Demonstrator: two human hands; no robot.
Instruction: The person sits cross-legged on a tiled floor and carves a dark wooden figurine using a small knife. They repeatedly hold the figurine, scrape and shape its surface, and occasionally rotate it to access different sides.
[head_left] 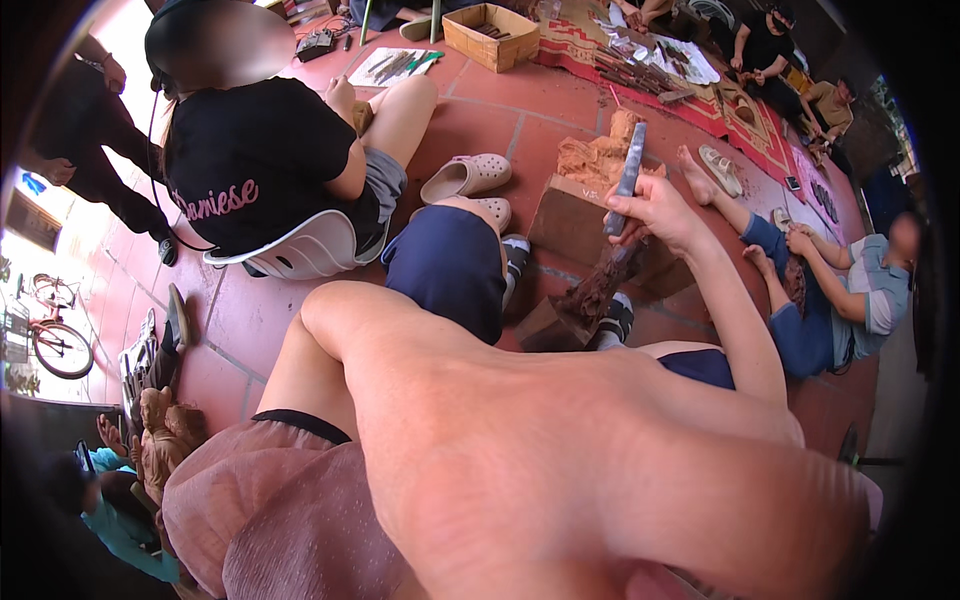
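My right hand point(650, 215) is closed around a grey, flat-sided metal chisel point(628, 170), its length pointing up and away. Just below that hand, a dark brown carved wooden piece point(600, 288) lies between my feet. Beyond it, a wooden block point(570, 218) stands beside a lighter orange-brown carving point(598, 158). My left arm point(480, 410) is bent very close to the camera and fills the lower middle. At its lower right end, my left hand point(770, 490) is smeared by motion, and its fingers cannot be made out.
A person in a black shirt point(265, 160) sits on a white plastic chair point(300, 247) at the left. Pale clogs point(465, 178) lie on red floor tiles point(480, 110). A wooden basket point(492, 40) stands behind. Another person point(850, 285) sits at right; a carved figure point(165, 440) is at lower left.
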